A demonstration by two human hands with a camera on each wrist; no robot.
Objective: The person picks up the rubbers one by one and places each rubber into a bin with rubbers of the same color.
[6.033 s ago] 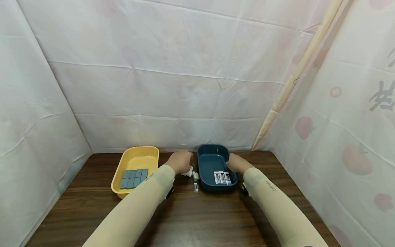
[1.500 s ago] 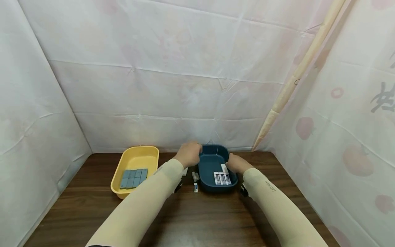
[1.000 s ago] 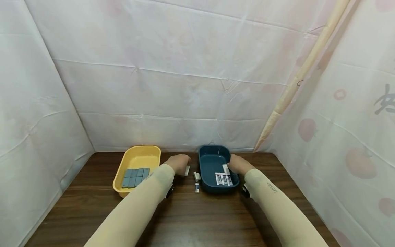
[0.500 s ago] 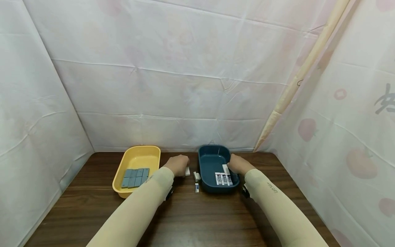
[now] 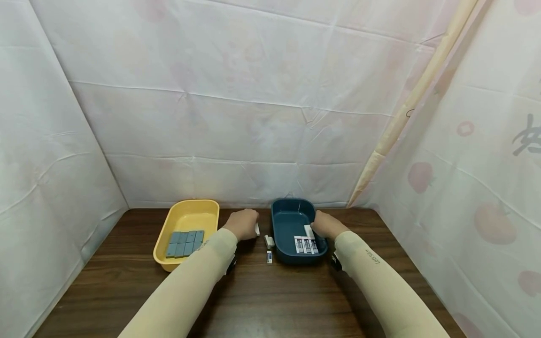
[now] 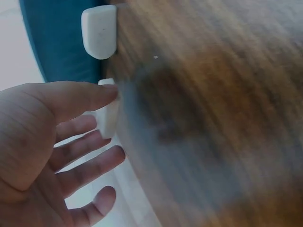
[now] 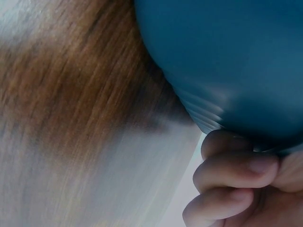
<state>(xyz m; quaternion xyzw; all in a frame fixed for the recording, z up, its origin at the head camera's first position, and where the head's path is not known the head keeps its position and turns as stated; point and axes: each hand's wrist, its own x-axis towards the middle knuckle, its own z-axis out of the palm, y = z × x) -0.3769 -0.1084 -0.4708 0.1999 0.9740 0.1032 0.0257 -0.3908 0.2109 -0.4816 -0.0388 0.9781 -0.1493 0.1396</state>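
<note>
In the head view my left hand (image 5: 242, 224) is over the table between the two bins. It pinches a white eraser (image 6: 109, 116) between thumb and fingers, as the left wrist view shows. My right hand (image 5: 328, 224) grips the right rim of the dark blue bin (image 5: 289, 218), its fingers (image 7: 232, 170) curled beneath the edge. Inside that bin, several erasers with printed sleeves (image 5: 306, 244) lie side by side, and a plain white eraser (image 5: 309, 231) lies behind them. Beside the bin's left wall are a whitish eraser (image 5: 269, 241) and a small sleeved eraser (image 5: 269, 257).
A yellow bin (image 5: 192, 206) stands to the left, with several grey blocks (image 5: 184, 243) lined up in its near part. The dark wooden table (image 5: 270, 300) meets white printed sheets (image 5: 236, 117) at the back and sides.
My left hand has moved left from the blue bin's edge and picked up an eraser from the table. A plain white eraser has joined those in the bin since the earliest frame.
</note>
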